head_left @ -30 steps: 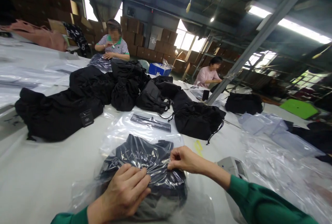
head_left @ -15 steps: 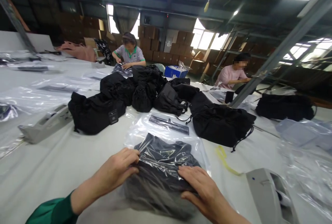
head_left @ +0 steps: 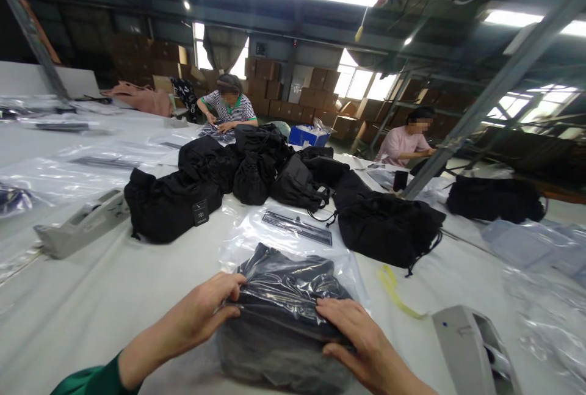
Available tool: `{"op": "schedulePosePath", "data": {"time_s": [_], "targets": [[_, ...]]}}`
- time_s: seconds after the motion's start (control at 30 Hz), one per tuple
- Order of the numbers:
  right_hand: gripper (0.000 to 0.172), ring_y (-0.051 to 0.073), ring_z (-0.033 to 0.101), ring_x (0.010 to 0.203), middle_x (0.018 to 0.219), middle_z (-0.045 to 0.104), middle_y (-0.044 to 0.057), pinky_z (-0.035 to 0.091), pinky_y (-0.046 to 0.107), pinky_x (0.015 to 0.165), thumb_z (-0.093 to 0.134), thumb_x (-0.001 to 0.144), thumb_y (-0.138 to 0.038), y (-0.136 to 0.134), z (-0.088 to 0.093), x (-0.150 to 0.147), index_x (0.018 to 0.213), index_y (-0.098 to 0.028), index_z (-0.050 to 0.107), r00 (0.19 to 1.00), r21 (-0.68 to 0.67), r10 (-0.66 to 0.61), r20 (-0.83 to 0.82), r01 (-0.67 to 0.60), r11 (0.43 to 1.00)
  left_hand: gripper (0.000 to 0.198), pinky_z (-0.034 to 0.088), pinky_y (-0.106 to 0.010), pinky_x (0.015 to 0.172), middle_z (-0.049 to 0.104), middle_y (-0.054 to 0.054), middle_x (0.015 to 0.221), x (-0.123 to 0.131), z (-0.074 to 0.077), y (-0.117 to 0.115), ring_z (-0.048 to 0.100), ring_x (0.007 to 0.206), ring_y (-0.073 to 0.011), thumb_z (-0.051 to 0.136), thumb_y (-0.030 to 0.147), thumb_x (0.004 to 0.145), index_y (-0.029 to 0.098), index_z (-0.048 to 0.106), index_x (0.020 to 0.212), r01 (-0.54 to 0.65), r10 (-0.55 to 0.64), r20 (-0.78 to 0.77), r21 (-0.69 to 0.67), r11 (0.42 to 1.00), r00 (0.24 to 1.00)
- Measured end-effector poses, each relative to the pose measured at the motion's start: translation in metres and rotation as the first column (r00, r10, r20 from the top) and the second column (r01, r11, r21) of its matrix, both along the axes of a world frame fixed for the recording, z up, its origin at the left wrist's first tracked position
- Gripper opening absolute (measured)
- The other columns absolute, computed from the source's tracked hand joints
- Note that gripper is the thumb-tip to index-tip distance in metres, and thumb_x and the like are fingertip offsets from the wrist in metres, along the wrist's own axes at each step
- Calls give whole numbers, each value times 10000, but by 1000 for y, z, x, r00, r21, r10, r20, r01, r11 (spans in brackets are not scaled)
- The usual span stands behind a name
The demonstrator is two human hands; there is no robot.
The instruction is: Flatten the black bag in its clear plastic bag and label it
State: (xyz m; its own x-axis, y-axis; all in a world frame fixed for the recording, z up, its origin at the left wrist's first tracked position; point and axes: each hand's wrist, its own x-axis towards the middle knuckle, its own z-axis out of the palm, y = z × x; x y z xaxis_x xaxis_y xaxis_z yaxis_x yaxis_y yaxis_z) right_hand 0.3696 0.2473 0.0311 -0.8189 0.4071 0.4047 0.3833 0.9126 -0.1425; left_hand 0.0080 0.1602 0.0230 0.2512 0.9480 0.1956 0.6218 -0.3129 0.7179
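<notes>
A clear plastic bag [head_left: 293, 233] with a black garment [head_left: 288, 291] inside lies on the white table [head_left: 91, 297] in front of me. My left hand [head_left: 201, 312] grips the left edge of the bagged garment, fingers curled over it. My right hand [head_left: 361, 340] lies flat on its right side, fingers stretched out and pressing down. The bag's open end with a dark printed strip [head_left: 297, 228] points away from me.
Several black drawstring bags [head_left: 387, 227] are piled across the table's middle. Grey tape dispensers stand at the left [head_left: 82, 221] and lower right [head_left: 476, 349]. A yellow strip [head_left: 396, 291] lies nearby. Empty plastic bags [head_left: 535, 242] lie at both sides. Two people work at the far side.
My view swung left and then steadied. My right hand went from pinching the bag's top to lying flat on its right side. My left hand shifted to the bag's left edge.
</notes>
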Motion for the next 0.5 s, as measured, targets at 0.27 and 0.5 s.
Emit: {"op": "schedulePosePath", "data": {"time_s": [0.27, 0.5], "targets": [[658, 322, 615, 1138, 1213, 671, 165, 458, 487, 1008, 747, 757, -521, -23, 37, -58, 1268, -149, 564, 994, -81, -109, 18, 110, 991, 251, 504, -280, 806, 652, -16, 1089, 1, 2, 2, 614, 994, -178, 547, 152, 838, 250, 553, 1069, -39, 42, 55, -53, 998, 998], [230, 247, 643, 949, 1043, 718, 42, 496, 389, 836, 733, 813, -308, -22, 22, -130, 1008, -218, 649, 978, -323, -205, -26, 186, 928, 416, 511, -361, 986, 645, -40, 1229, 1, 4, -3, 604, 1128, -207, 563, 190, 883, 306, 536, 1281, 4, 3, -59, 123, 992, 998]]}}
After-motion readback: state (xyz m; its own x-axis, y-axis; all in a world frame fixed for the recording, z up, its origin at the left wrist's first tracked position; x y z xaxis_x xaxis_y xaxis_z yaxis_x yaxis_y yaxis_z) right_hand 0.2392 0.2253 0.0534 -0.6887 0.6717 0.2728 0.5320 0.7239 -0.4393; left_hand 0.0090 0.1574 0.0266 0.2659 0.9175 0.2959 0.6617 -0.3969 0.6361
